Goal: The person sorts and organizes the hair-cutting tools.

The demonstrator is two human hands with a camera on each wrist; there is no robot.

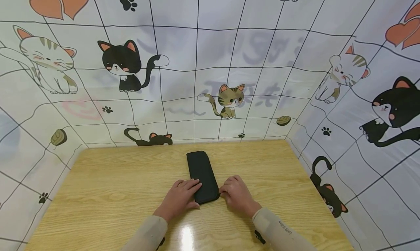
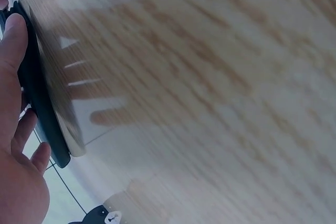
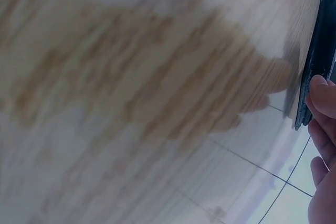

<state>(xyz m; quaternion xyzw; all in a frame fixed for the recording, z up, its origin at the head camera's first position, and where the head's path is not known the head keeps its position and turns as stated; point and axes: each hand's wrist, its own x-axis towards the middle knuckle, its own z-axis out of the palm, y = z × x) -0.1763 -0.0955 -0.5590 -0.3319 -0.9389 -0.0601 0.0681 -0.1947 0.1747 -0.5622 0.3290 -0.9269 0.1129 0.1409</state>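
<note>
A flat, dark, oblong case [image 1: 202, 171] with rounded corners lies on the table, tilted slightly to the left at its far end. My left hand [image 1: 180, 197] holds its left side: the fingers lie over the top and the thumb sits by the near left corner. The left wrist view shows that thumb [image 2: 14, 40] against the edge of the case [image 2: 39, 93]. At the near right corner, my right hand [image 1: 238, 194] pinches the rim with thumb and forefinger. In the right wrist view the fingertips meet the case edge [image 3: 315, 51]; any small tab between them is hidden.
The case rests on a glossy wood-grain table [image 1: 131, 178]. Behind it and at both sides hang white sheets [image 1: 180, 83] with a grid and cartoon cats. The table's far edge meets the back sheet.
</note>
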